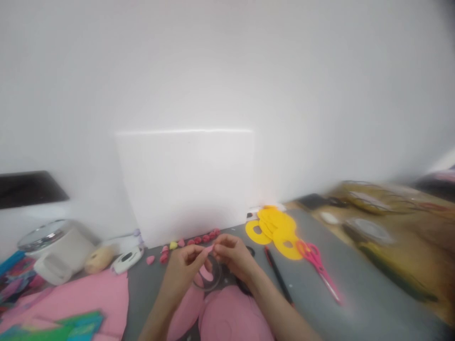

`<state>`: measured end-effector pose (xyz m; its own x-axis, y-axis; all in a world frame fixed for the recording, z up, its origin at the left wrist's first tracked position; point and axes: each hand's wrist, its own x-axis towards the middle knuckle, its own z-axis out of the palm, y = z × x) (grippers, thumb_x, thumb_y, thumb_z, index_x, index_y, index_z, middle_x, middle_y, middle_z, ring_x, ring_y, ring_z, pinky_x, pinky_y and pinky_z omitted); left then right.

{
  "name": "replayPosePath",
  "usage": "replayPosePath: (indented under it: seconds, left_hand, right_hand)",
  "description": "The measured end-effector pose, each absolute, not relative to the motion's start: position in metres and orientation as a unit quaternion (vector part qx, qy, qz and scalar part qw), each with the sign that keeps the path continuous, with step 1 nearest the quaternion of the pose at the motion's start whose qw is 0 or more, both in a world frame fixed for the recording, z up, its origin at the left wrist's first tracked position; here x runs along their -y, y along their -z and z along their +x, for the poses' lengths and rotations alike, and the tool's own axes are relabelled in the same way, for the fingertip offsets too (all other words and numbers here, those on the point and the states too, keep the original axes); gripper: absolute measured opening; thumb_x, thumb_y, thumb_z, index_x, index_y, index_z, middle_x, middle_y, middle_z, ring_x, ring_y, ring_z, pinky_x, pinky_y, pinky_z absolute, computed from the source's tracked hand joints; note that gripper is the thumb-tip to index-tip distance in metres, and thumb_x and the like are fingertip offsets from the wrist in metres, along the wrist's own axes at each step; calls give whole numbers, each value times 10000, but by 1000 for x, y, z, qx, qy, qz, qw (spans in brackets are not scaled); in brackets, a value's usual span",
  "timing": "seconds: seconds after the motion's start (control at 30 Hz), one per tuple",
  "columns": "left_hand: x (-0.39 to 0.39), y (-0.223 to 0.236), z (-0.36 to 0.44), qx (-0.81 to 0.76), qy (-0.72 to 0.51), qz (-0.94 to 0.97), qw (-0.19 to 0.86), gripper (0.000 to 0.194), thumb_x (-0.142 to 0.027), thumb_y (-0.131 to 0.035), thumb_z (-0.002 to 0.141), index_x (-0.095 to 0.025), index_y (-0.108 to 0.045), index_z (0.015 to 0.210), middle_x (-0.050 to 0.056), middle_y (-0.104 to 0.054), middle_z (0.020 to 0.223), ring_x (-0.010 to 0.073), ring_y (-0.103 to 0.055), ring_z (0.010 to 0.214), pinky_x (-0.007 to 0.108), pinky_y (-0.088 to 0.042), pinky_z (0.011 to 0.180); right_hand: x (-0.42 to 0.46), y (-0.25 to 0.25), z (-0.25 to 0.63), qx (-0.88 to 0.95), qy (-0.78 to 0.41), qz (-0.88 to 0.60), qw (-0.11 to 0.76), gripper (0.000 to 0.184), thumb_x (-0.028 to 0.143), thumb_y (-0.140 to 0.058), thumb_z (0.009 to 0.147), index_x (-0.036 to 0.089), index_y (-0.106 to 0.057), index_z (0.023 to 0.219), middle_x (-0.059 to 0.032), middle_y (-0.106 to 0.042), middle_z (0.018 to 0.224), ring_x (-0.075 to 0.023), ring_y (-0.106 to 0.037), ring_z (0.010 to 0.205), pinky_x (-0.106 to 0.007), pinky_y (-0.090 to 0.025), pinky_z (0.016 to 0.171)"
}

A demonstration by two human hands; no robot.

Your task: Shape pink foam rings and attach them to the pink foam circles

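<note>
Both left hand [183,263] and right hand [235,255] pinch one small pink strip [208,249], apparently mid-shaping, wanting steady fingertips; puffy red pieces [205,238] lie toward twelve o'clock.

Mostly matt surfaces, with a few glossy accents.
The gray counter [341,265] looks smooth and dull; the kettle-like vessel [69,251] has a mirror-bright, metallic-looking lid [44,234]; the scissors [314,258] pair pink plastic-looking handles with shiny metal blades (the yellow cutouts [280,227] seem flat and matt).
</note>
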<state>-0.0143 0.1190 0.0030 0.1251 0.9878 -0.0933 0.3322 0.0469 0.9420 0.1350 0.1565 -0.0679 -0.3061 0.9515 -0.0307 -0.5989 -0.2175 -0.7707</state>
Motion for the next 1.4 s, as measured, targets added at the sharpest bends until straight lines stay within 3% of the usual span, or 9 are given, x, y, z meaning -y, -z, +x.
replayPosePath:
  seconds: [0.2, 0.33, 0.47, 0.77, 1.07, 1.27, 1.4]
  left_hand:
    - [-118, -1, -13, -550, -370, 583, 469, 302, -430, -548, 763, -163, -640, 655, 38, -669, 599, 172, -585, 603, 269, -435, 591]
    - [-119, -4, -16, -559, -373, 584, 455, 328, -465, -548, 759, -169, -665, 679, 39, -670, 605, 185, -596, 634, 282, -454, 621]
    - [-119, -7, -17, -566, -380, 585, 440, 337, -475, -552, 753, -173, -686, 690, 40, -675, 605, 199, -615, 664, 294, -470, 649]
    - [-119, -4, -17, -555, -376, 578, 464, 321, -456, -557, 757, -167, -691, 720, 49, -682, 623, 195, -617, 647, 266, -460, 557]
    - [-118, -5, -13, -542, -372, 588, 470, 320, -449, -548, 765, -164, -674, 691, 36, -661, 605, 178, -590, 620, 274, -461, 607]
    - [-120, -6, -18, -554, -383, 580, 458, 303, -439, -567, 762, -176, -716, 775, 35, -680, 622, 195, -618, 674, 290, -476, 668]
    - [-121, -5, -19, -555, -381, 582, 456, 305, -441, -570, 757, -178, -720, 791, 30, -675, 610, 194, -618, 677, 298, -473, 692]
  right_hand:
    - [-155, 64, 134, 320, -733, -260, 541, 197, 238, -820, 573, 147, -664, 651, 26, -624, 552, -50, -536, 484, -144, -422, 490]
    - [-155, 63, 134, 326, -740, -252, 531, 194, 274, -782, 638, 134, -711, 751, -20, -680, 689, -71, -593, 582, -180, -482, 605]
    - [-157, 67, 134, 331, -737, -259, 529, 213, 229, -794, 617, 143, -722, 797, -43, -710, 748, -100, -633, 636, -218, -504, 664]
    - [-157, 67, 135, 336, -732, -266, 530, 195, 229, -803, 604, 148, -693, 743, 0, -666, 613, -74, -583, 525, -178, -454, 528]
    - [-154, 65, 132, 341, -735, -253, 528, 223, 236, -822, 571, 153, -634, 658, 32, -603, 555, -60, -518, 489, -174, -396, 503]
    - [-156, 64, 134, 347, -737, -230, 532, 179, 277, -767, 659, 150, -698, 765, -37, -689, 772, -93, -592, 634, -222, -461, 656]
    - [-156, 65, 134, 349, -739, -224, 530, 202, 245, -782, 639, 162, -709, 809, -32, -704, 768, -92, -604, 631, -228, -464, 665]
